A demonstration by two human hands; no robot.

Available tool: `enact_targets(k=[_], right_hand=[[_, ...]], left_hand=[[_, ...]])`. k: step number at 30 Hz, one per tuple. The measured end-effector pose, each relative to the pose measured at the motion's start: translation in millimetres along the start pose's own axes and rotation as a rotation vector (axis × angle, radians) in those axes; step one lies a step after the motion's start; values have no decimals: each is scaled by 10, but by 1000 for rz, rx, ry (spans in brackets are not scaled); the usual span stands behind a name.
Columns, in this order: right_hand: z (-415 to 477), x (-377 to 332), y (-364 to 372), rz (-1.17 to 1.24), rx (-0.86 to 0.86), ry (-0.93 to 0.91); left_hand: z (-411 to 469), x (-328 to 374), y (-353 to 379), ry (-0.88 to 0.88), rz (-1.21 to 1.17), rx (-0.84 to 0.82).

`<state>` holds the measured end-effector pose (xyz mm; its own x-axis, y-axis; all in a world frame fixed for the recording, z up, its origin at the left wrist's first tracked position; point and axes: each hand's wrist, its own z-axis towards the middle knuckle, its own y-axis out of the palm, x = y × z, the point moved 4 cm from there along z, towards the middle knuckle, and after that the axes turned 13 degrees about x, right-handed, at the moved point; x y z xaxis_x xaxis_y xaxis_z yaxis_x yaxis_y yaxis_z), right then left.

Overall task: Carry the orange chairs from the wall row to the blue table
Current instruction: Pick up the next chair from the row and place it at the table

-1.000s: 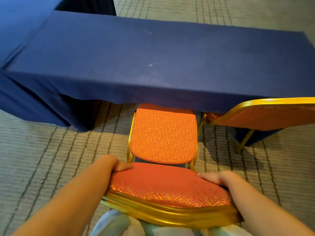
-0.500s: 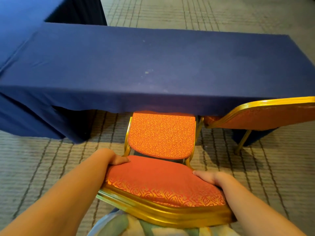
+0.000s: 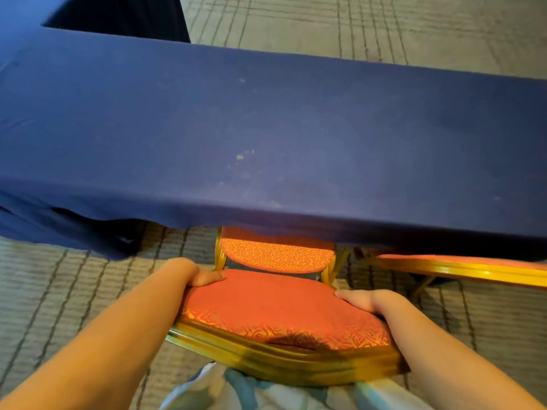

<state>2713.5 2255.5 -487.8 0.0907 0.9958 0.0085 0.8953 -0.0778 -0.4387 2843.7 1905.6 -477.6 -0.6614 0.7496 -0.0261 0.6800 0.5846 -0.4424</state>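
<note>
While a pale blue-and-white patterned garment fills the very bottom of the view, just above it comes the orange padded chair with a gold metal frame, backrest nearest the person and both bare arms reaching down to it. The left hand grips the left end of the backrest, thumb lying across the orange padding on the front and the other fingers wrapped round behind, out of sight. The right hand does the same at the right end, thumb on the fabric, fingers curled over the edge, so both hands are clamped on that backrest. Beyond the hands, the chair's patterned orange seat runs forward and slips beneath the hanging hem of the cloth, its front part hidden; whether the legs touch the floor, I cannot tell. Off to the right, a second orange chair with the same gold frame sits just beside, backrest nearly edge-on, the rest of it lost under the cloth. Around both lies a grey-beige carpet with dark grid lines. Then the long dark blue cloth-draped tabletop stretches across the whole width, a few pale specks on it. At far left another blue-draped table meets it at a corner, with more carpet beyond.
</note>
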Motion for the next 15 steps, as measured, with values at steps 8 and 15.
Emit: enact_targets(k=[8, 15], right_hand=[[273, -189, -549, -70, -11, -42], [453, -211, -713, -86, 5, -46]], left_hand=[[465, 190, -266, 15, -3, -17], [1013, 216, -239, -42, 33, -75]])
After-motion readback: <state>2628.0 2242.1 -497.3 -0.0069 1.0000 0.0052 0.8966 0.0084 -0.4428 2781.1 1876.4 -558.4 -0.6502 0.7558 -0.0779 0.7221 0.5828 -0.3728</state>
